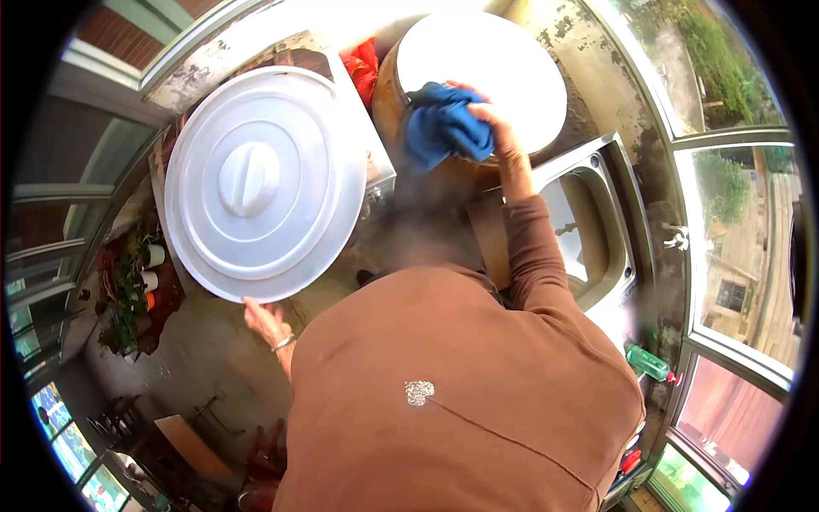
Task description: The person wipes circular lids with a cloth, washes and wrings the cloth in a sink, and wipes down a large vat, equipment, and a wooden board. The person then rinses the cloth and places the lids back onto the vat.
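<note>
My right hand (496, 118) is closed around a crumpled blue cloth (448, 126). The cloth lies against the near left edge of a round white lid or top (482, 72) on a large brownish round container (388, 94). My left hand (268, 323) is low on the left, fingers partly apart, its fingertips at the near rim of a big translucent white plastic lid (299, 213) with a raised central handle. Whether those fingertips press on the rim, I cannot tell. What supports the plastic lid is mostly hidden beneath it.
A metal-edged sink or basin unit (610, 222) stands to the right, below windows. A green bottle (648, 363) lies near the right sill. Potted plants (132, 294) are at left, and a red bag (362, 68) sits between the lids.
</note>
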